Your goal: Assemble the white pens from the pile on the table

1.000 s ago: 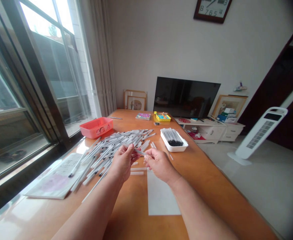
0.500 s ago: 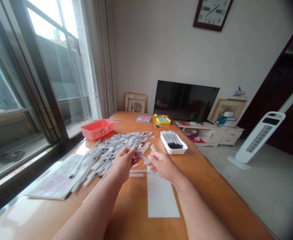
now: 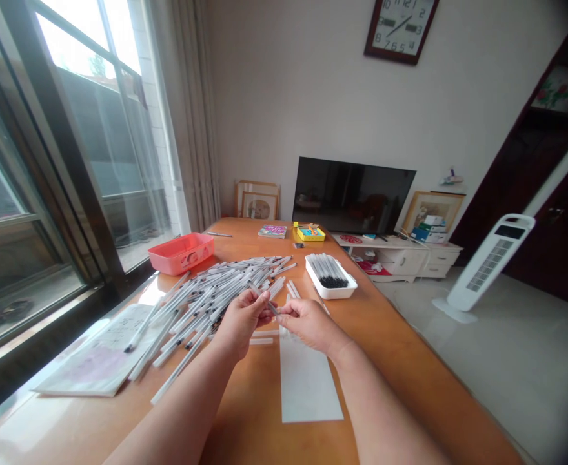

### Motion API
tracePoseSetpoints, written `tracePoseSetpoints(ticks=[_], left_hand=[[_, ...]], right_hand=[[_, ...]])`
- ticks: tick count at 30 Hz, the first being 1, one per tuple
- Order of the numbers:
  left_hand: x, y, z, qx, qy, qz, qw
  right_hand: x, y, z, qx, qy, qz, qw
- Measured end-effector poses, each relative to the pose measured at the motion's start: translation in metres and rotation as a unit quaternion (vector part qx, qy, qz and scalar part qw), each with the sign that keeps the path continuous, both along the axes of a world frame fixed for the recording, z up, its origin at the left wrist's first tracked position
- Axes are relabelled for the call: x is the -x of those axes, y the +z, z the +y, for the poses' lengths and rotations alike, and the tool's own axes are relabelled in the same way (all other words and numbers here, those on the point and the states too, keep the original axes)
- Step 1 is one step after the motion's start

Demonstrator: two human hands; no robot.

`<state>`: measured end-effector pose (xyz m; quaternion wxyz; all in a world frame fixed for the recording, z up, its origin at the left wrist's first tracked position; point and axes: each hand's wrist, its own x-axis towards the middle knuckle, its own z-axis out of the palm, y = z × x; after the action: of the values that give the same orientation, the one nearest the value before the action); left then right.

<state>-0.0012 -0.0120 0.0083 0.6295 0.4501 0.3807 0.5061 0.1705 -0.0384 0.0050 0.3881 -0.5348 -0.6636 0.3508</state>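
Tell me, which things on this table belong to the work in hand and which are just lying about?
In use: left hand, right hand, the pen they both pinch, pile of pens, white tray of pens.
Lying about: pink basket, yellow box, small book, papers by the window.

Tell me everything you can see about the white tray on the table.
The white tray is a shallow, rounded-corner rectangle, plastic by its look. It sits flat on the wooden table near its right edge. Slim clear pens fill it side by side, black ends toward the near side.
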Motion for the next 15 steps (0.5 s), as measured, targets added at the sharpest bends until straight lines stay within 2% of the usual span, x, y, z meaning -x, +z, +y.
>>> tracePoseSetpoints(ticks=[6, 11, 13, 15], left_hand=[[0.002, -0.001, 0.001, -0.017, -0.020, 0.046, 0.999], [0.007, -0.004, 0.006, -0.029, 0.016, 0.092, 0.995], [0.008, -0.006, 0.008, -0.036, 0.017, 0.102, 0.994], [0.009, -0.009, 0.010, -0.042, 0.016, 0.108, 0.993]], right_hand=[[-0.018, 0.006, 0.001, 0.010, -0.019, 0.004, 1.000], [-0.062, -0.004, 0.011, 0.012, -0.137, -0.058, 0.989], [-0.080, -0.010, 0.014, 0.040, -0.178, -0.102, 0.978], [-0.095, -0.015, 0.016, 0.070, -0.192, -0.126, 0.971]])
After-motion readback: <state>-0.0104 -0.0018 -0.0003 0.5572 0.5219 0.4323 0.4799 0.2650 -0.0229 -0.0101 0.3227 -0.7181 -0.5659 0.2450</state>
